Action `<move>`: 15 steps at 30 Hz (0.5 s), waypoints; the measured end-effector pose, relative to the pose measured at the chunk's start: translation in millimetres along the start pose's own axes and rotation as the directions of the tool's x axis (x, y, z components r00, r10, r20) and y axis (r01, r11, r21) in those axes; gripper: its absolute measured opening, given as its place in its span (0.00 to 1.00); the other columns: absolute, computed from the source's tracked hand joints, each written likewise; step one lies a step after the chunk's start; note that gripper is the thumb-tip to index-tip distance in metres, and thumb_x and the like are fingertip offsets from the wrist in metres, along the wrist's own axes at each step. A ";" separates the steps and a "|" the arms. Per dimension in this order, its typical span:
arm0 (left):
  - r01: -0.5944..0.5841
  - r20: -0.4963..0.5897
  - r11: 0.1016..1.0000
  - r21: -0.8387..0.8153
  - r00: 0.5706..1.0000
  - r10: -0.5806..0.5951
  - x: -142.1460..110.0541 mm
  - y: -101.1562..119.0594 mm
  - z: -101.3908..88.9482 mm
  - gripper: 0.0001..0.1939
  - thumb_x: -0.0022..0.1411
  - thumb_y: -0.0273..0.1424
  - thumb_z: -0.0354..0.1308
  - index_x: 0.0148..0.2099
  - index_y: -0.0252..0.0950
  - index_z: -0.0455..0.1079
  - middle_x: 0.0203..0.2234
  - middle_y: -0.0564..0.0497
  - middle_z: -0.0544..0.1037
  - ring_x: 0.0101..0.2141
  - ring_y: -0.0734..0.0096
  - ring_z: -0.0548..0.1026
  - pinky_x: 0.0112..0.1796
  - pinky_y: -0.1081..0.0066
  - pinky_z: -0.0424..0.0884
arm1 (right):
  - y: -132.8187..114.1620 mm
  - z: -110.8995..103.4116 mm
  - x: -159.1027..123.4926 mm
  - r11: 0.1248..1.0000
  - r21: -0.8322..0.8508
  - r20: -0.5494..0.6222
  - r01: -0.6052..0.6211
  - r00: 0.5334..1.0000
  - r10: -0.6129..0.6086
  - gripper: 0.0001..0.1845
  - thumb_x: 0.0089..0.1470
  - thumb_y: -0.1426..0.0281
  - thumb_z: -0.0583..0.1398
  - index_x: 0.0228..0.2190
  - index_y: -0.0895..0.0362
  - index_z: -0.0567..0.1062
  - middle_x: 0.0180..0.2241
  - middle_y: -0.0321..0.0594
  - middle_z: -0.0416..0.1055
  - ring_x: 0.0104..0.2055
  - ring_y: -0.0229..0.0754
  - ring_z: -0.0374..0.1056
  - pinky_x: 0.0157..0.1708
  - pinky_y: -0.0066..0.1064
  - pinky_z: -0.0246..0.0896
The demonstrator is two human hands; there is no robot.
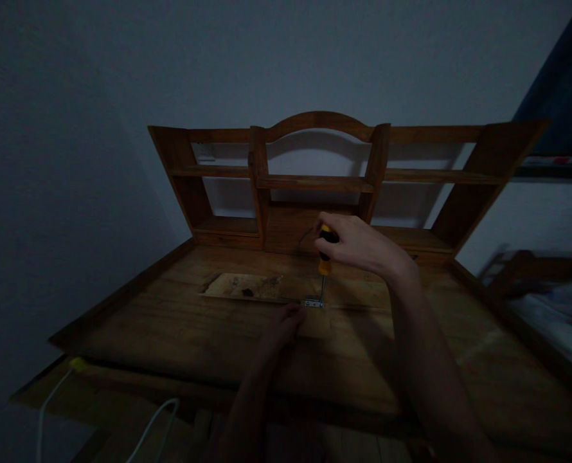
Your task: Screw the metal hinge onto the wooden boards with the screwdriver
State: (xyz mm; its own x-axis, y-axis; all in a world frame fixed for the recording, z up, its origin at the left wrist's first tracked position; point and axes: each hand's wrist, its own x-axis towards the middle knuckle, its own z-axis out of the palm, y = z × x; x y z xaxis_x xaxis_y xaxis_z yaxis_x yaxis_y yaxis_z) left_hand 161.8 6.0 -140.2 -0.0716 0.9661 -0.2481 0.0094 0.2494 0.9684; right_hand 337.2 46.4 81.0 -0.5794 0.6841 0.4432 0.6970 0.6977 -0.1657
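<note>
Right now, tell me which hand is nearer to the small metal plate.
Left. The left hand is low, its fingertips right beside the metal plate; the right hand is above, gripping the screwdriver that reaches down to the plate.

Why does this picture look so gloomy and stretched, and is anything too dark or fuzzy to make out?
Head view: dim overall, bluish on the wall; the desk top spreads toward the corners, likely from a wide lens; a soft shadow falls beside the right forearm; the left hand is murky; fine detail on the metal piece is unclear.
</note>
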 end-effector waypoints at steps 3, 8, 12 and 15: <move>0.004 0.013 1.000 -0.026 1.000 -0.003 2.2 -2.5 -0.6 0.14 0.57 0.39 0.61 0.40 0.33 0.73 0.24 0.53 0.72 0.21 0.78 0.65 0.22 0.77 0.56 | 1.4 -0.5 -0.5 0.999 0.016 0.008 0.032 0.999 -0.032 0.08 0.58 0.67 0.55 0.39 0.54 0.71 0.36 0.39 0.74 0.39 0.44 0.69 0.39 0.31 0.58; 0.041 0.010 0.999 0.026 0.999 -0.041 2.3 -1.5 -0.7 0.16 0.56 0.41 0.61 0.42 0.34 0.73 0.19 0.56 0.67 0.18 0.79 0.61 0.20 0.77 0.53 | 2.8 1.4 -1.0 0.997 -0.061 -0.019 -0.053 0.998 0.052 0.17 0.60 0.54 0.54 0.38 0.55 0.70 0.34 0.43 0.74 0.36 0.46 0.70 0.36 0.33 0.58; 0.064 -0.002 0.998 0.004 0.998 -0.064 1.0 0.5 -0.2 0.17 0.56 0.41 0.62 0.42 0.34 0.72 0.18 0.57 0.66 0.17 0.80 0.60 0.19 0.77 0.52 | 3.4 1.6 -1.5 0.997 -0.049 -0.002 -0.064 0.998 0.064 0.15 0.58 0.56 0.56 0.40 0.54 0.69 0.36 0.43 0.74 0.37 0.47 0.70 0.37 0.33 0.59; 0.042 0.030 0.999 0.015 0.999 -0.042 4.0 -2.9 -0.4 0.16 0.57 0.41 0.61 0.41 0.34 0.73 0.19 0.55 0.68 0.18 0.78 0.62 0.19 0.77 0.53 | 2.9 1.7 -1.0 0.999 -0.029 0.000 -0.019 1.000 0.019 0.11 0.58 0.62 0.55 0.41 0.53 0.68 0.37 0.41 0.74 0.39 0.46 0.70 0.38 0.32 0.59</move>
State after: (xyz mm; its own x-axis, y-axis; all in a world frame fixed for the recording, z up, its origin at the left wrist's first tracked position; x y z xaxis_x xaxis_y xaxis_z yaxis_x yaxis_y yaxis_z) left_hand 161.1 9.1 -144.0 -0.0421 0.9563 -0.2894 0.0218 0.2905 0.9566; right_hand 339.1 48.1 78.5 -0.5660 0.6973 0.4398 0.7199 0.6780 -0.1485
